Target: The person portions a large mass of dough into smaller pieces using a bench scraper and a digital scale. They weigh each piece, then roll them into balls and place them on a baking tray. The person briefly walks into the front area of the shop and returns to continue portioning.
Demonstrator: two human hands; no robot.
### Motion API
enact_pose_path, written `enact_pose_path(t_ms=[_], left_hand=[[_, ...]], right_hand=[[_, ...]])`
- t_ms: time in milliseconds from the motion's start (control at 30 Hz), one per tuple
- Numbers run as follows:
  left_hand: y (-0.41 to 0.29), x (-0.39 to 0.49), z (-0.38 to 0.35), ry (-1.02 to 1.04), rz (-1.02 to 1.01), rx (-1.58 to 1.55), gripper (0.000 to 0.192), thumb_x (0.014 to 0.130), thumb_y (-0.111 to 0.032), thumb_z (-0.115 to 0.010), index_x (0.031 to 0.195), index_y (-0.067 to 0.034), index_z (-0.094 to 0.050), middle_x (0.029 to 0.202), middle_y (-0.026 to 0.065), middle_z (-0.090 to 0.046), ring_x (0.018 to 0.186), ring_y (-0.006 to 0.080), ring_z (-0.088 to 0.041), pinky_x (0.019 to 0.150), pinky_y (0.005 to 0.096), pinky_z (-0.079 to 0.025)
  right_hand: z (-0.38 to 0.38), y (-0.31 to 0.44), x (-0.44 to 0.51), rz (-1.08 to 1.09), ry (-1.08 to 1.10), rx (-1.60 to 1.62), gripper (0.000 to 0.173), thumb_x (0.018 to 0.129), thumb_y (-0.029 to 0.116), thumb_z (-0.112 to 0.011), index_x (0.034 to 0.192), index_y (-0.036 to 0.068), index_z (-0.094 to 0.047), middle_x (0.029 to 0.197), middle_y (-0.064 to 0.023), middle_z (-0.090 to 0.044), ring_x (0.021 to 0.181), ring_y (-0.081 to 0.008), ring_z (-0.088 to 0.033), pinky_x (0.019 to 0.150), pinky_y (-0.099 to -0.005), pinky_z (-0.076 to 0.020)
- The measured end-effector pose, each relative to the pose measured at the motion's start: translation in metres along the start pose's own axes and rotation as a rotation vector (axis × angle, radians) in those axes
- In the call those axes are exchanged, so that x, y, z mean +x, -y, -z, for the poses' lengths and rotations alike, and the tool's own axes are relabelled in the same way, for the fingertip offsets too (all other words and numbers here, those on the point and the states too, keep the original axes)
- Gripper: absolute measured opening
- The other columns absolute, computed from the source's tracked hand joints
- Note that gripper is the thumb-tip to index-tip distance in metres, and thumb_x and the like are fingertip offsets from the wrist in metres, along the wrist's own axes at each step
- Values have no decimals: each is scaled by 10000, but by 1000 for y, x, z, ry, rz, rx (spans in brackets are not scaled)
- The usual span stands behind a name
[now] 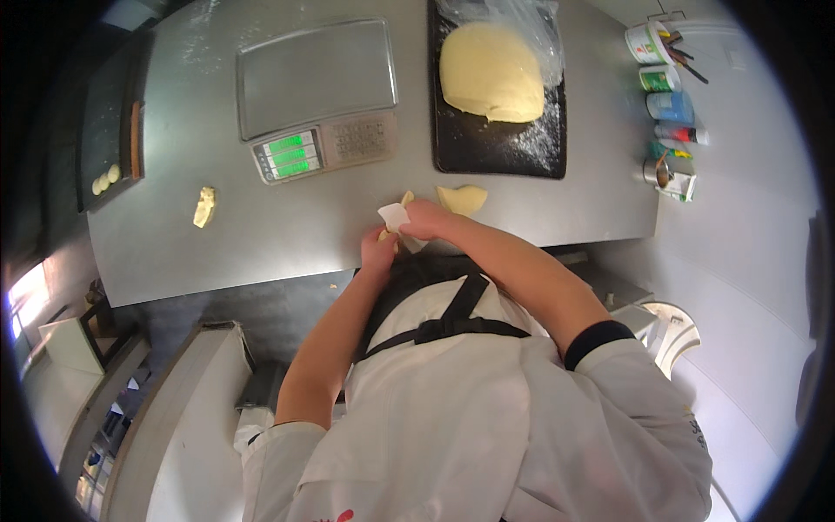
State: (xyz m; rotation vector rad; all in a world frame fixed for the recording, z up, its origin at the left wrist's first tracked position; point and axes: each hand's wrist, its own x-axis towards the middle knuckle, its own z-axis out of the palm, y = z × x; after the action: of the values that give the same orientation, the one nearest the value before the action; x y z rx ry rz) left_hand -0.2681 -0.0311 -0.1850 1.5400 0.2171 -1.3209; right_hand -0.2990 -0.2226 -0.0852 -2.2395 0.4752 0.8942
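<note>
My right hand (424,220) grips a white dough scraper (393,215) near the front edge of the steel table. Just left of it, my left hand (378,252) holds a small piece of yellow dough (389,242), partly hidden by the fingers. A thin strip of dough (408,197) shows beyond the scraper. Close to my right hand lies a larger cut piece of dough (463,198). Farther back, a big smooth mass of dough (492,73) rests on a black baking tray (463,151) dusted with flour, with clear plastic film (531,32) at its far side.
A digital scale (360,139) with a bare metal pan (316,78) stands behind my hands. Left lies a lump of dough (204,207); beyond it a dark tray (104,140) holds three dough balls (106,180). Tubs (660,78) and a metal cup (655,173) line the right edge.
</note>
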Motion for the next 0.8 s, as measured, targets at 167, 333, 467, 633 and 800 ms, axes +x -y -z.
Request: enact_pose_path(t_ms=[167,333,467,633,800], left_hand=[[-108,-32,28,-62,-76,21,100,987,-120,-700,1043,-74,-630,908,52,-702,758,165,-688,645,312,-584],[-281,-40,31,-96,-554,156,171,980,-103,-713,1138,-49,-676,910,32,-666,734,129,-666,606,291,-545],[-375,-13,62,-357,-964,461,260,935,-68,-743,1193,-80,-714,879,4,-641,783,93,-650,696,299,-558],[-408,2,47,-418,-1204,658,368,928,-158,-758,1284,-99,-683,1210,94,-645,1059,236,-668,909,416,-554],[-336,72,80,-945,-884,1348,689,966,-415,-727,1529,-109,-475,1628,197,-390,1420,461,-444,1149,595,-404]], right_hand=[[7,-32,-56,31,-126,538,420,922,375,-739,1094,-7,-765,963,-192,-777,863,-357,-741,830,-458,-581],[-10,-80,-124,-135,-373,906,458,951,353,-742,1187,-39,-738,1020,-128,-776,922,-221,-726,849,-389,-571],[-12,-96,-163,-296,-435,1089,444,948,300,-748,1251,-23,-722,1110,-85,-772,1002,-192,-716,882,-383,-567],[-31,-113,-192,-393,-515,1004,429,948,294,-737,1236,-24,-730,1105,-97,-778,1003,-204,-719,891,-387,-566],[-43,-113,-184,-341,-511,976,464,957,348,-722,1199,-47,-743,1092,-195,-793,1044,-292,-754,920,-412,-565]])
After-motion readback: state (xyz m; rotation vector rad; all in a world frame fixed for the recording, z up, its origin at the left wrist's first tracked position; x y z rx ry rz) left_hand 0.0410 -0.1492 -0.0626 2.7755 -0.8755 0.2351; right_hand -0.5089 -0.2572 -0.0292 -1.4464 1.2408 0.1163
